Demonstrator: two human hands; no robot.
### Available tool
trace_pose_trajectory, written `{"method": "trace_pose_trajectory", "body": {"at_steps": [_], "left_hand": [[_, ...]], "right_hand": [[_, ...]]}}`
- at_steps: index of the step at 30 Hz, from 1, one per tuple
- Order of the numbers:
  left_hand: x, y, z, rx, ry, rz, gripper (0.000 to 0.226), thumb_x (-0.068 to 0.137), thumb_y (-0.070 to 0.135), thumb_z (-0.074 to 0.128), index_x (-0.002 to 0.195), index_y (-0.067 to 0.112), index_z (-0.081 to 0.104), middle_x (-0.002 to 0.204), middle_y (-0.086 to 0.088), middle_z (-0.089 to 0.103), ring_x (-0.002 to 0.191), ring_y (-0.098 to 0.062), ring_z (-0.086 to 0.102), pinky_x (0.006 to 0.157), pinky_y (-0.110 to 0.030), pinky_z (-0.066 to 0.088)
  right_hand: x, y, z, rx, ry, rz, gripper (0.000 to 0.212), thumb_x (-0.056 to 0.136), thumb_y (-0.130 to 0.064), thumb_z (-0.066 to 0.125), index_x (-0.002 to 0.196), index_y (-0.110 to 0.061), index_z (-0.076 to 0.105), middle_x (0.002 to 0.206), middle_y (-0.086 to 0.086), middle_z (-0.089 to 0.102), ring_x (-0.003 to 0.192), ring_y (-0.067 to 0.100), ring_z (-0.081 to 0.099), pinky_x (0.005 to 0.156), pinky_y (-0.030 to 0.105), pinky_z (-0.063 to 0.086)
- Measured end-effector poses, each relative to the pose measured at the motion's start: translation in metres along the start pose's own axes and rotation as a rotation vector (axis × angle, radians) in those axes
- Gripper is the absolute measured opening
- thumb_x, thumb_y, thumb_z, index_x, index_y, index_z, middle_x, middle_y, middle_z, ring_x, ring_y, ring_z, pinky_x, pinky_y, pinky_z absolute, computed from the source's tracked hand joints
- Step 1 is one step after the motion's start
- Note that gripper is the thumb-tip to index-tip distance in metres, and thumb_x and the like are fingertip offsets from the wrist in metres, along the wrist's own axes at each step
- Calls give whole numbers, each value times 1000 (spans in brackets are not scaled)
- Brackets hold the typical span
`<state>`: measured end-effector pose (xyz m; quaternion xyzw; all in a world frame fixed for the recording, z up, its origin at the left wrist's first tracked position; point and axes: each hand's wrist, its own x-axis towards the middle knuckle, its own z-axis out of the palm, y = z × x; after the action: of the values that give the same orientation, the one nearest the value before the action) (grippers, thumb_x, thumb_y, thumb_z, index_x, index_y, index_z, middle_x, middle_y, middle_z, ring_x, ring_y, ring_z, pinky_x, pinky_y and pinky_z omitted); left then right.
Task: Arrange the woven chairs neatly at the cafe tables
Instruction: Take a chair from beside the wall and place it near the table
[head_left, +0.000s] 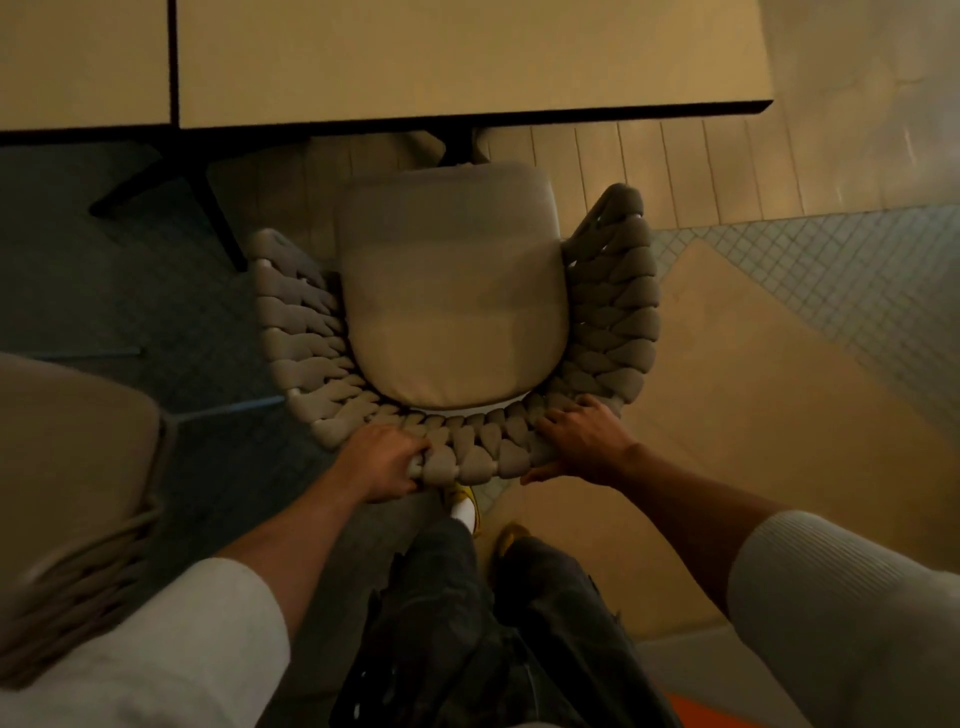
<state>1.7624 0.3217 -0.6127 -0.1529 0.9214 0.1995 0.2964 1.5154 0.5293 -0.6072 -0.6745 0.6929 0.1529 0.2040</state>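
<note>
A: Chair position?
B: Woven chair faces the cafe table, seat front near its edge.
A: Hands?
B: Left hand grips the backrest rim, fingers curled. Right hand clasps it likewise, on the side farthest from the table.

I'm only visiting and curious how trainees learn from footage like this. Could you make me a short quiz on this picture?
1. True or false: the left hand and the right hand both grip the woven chair's back.
2. The seat cushion is: A) hidden under the table; B) fully in view, short of the table's edge; C) lying on the floor.
3. On which side of the person does the second chair stand?
Key: 1 true; 2 B; 3 the left.
</note>
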Motion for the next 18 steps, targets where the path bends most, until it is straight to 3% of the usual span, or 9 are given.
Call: {"method": "trace_pose_trajectory", "body": {"at_steps": [11,16,18], "left_hand": [[41,-51,-62,89,29,-9,42,79,56,69,117,38,65,112,4,71,103,-24,64,74,-32,41],[47,-71,-83,127,-8,-68,37,78,54,69,111,38,67,109,6,71,102,-21,64,74,-31,44],[46,-79,-86,121,-19,-103,41,76,55,70,114,39,66,111,7,71,104,-20,65,76,-31,46]], "right_hand": [[63,30,-50,36,64,27,91,78,-92,39,130,-20,59,122,3,67,105,28,65,96,41,45],[85,39,-74,21,68,3,88,78,-92,31,112,-19,67,104,1,69,91,24,66,80,36,42],[96,39,-78,60,48,25,75,86,-86,33,103,-22,68,98,-3,67,88,21,66,75,34,38]]}}
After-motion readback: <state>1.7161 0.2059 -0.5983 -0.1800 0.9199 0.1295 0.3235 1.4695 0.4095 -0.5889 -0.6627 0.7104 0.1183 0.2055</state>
